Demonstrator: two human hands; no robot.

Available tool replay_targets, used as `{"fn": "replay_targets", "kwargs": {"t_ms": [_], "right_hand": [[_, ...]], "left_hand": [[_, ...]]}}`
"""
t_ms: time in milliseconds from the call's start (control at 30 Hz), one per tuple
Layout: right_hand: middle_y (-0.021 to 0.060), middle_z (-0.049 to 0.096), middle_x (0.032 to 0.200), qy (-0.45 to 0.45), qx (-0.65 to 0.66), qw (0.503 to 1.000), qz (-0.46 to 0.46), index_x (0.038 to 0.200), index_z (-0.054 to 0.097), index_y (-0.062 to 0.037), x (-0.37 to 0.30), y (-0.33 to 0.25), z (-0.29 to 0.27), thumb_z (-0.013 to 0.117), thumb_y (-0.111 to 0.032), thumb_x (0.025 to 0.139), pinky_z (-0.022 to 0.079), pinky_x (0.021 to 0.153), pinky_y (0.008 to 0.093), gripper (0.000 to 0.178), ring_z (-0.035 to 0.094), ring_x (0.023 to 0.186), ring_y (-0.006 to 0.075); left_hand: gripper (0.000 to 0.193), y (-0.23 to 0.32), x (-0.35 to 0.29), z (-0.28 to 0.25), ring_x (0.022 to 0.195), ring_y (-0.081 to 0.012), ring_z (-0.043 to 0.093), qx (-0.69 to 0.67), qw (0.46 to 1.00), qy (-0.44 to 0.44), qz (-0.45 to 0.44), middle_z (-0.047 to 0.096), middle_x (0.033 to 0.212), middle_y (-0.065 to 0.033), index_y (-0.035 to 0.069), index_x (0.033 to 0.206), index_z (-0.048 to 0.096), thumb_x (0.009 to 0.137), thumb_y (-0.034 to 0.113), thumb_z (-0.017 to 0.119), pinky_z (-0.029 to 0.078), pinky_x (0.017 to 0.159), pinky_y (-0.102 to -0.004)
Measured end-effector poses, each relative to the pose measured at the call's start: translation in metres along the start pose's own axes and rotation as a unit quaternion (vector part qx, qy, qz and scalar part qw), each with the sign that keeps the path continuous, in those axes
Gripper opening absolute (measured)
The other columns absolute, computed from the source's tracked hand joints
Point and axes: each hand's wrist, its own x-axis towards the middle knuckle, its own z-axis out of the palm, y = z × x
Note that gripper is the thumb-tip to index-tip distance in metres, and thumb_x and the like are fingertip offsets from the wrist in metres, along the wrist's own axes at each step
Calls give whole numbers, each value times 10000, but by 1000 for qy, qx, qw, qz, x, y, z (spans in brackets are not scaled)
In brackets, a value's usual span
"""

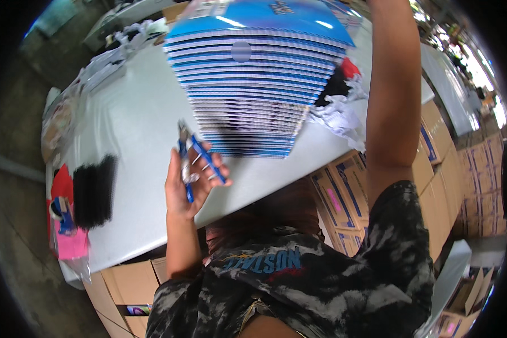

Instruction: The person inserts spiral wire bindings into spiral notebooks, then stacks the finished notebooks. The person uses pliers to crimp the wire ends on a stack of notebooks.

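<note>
In my left hand (194, 180), palm turned up, lies a pair of blue-handled cutting pliers (184, 138), jaws pointing away from me and handles spread. The fingers curl loosely about the handles. Just beyond stands a tall stack of spiral-bound notebooks (248, 67) with glossy blue covers, its bound edges facing me. My right forearm (394, 84) reaches far up past the stack's right side; the right hand is cut off by the top edge of the head view.
A pale table (135, 101) carries black bristly strands (94, 191) at left, beside a blue tape dispenser (65, 217) and pink sheet (73, 243). Crumpled white scraps (341, 115) lie right of the stack. Cardboard boxes (343, 191) stand below the table's right edge.
</note>
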Motion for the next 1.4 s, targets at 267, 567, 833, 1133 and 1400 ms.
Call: {"fn": "replay_targets", "kwargs": {"t_ms": [267, 567, 833, 1133, 1400], "right_hand": [[96, 663, 711, 151, -499, 836, 172, 777, 680, -28, -131, 154, -189, 641, -381, 778, 454, 671, 311, 355, 622, 704, 185], [88, 664, 877, 243, -379, 890, -78, 925, 667, 7, -128, 105, -162, 546, -162, 876, 453, 782, 298, 214, 605, 817, 173], [95, 653, 1031, -210, -455, 843, -195, 997, 678, -100, -130, 19, 39, 608, -172, 824, 461, 857, 306, 200, 621, 976, 240], [73, 673, 808, -144, -506, 849, -57, 890, 700, -123, -131, 18, 59, 625, -198, 792, 473, 648, 270, 145, 638, 711, 186], [73, 679, 758, -155, -525, 833, -80, 900, 713, -124, -132, 21, 58, 676, -197, 755, 463, 605, 220, 166, 633, 632, 126]], "left_hand": [[531, -48, -31, -52, 845, -283, 593, -15, 981, 184, -63, 556, 937, -155, 26, 1097, 487, 917, 506, 345, 525, 744, -467], [563, -30, -30, -34, 828, -256, 570, 89, 977, 192, -10, 549, 926, -122, 38, 1132, 464, 913, 534, 310, 505, 712, -412], [694, 28, 41, 63, 878, -317, 560, 65, 985, -136, 83, 511, 1010, -190, -21, 1267, 361, 918, 556, 193, 487, 737, -440], [675, 44, 63, 71, 890, -312, 577, 40, 985, -155, 68, 525, 1000, -183, -29, 1252, 368, 927, 540, 208, 500, 775, -468], [508, 48, 52, 86, 682, -162, 560, 626, 721, 186, 232, 586, 773, -83, 0, 1069, 511, 937, 463, 350, 437, 612, -278]]}}
